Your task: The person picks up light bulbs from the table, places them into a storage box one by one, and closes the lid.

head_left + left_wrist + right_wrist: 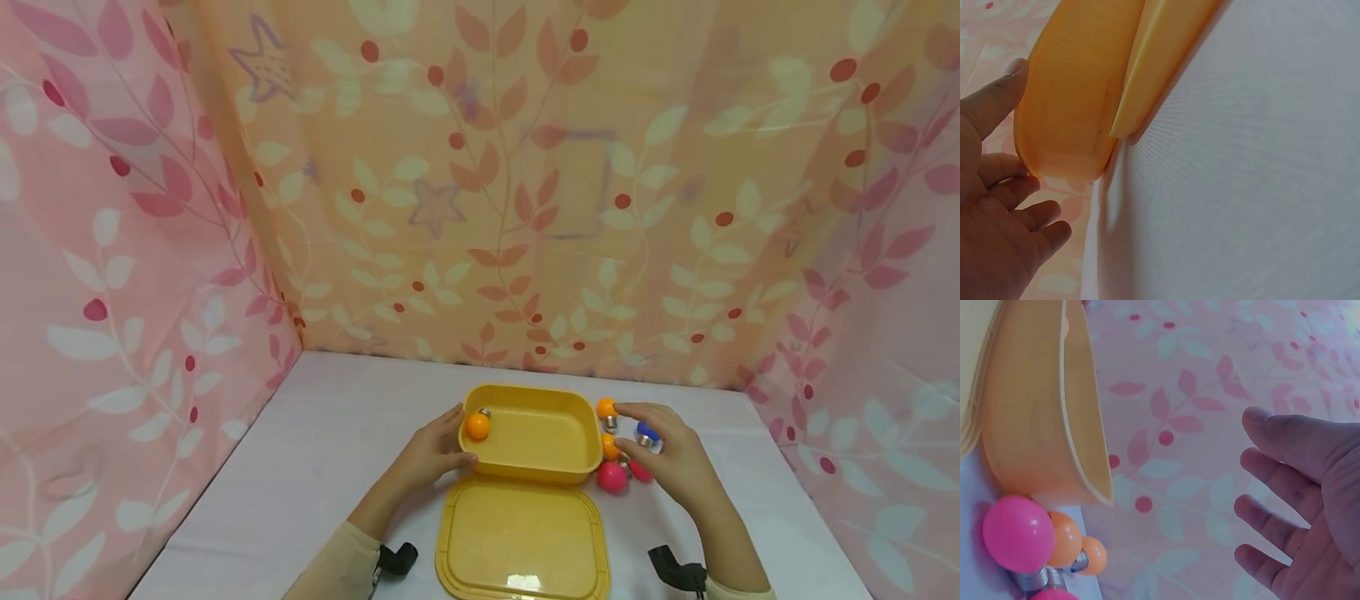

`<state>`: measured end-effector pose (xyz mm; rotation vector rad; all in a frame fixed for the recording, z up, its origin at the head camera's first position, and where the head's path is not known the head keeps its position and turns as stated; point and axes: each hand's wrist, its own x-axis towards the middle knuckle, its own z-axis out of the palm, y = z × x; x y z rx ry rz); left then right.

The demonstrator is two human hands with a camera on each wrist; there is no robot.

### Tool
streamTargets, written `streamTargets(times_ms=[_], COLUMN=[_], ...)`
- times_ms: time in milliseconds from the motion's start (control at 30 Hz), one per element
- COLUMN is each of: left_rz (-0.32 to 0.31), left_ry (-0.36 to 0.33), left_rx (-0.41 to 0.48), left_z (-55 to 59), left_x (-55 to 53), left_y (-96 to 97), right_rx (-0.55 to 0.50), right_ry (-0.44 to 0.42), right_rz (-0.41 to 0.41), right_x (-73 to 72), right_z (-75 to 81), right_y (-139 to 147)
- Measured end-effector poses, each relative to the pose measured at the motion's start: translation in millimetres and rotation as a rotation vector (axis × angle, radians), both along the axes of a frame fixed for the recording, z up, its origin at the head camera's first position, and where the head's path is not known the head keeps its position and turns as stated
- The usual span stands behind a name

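A yellow plastic box (536, 433) stands uncovered, with one orange light bulb (477, 427) in its left end. My left hand (433, 446) touches the outside of that end, thumb near the front corner and fingers along the side. In the left wrist view its fingers look loosely bent against the wall (1069, 106). My right hand (667, 450) hovers over small bulbs beside the box's right end, fingers apart and holding nothing. These include orange bulbs (606, 407), a pink bulb (612, 477), a red-pink one (641, 470) and a blue one (647, 432), some partly hidden by the hand.
The yellow lid (522, 533) lies flat in front of the box, close against it. A white cloth covers the table (315, 467). Patterned curtains (510, 208) enclose the back and both sides. Each wrist carries a black camera mount (397, 560).
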<state>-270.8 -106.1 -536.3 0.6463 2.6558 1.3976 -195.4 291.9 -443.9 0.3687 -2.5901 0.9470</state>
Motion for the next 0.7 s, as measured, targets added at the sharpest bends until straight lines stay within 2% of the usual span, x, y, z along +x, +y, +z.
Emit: streamTargets(times_ms=[400,700], left_rz=[-0.002,0.015], left_ry=[-0.017,-0.012], left_rx=[0.002,-0.023], left_z=[0.2,0.7], left_x=[-1.2,-1.7], left_y=[1.0,0.2], right_rx=[0.016,0.015], right_ry=[-0.044,-0.144], right_rz=[-0.136,-0.185], right_x=[-4.9,-11.4], right_z=[-10.1,-19.8], right_y=[31,49])
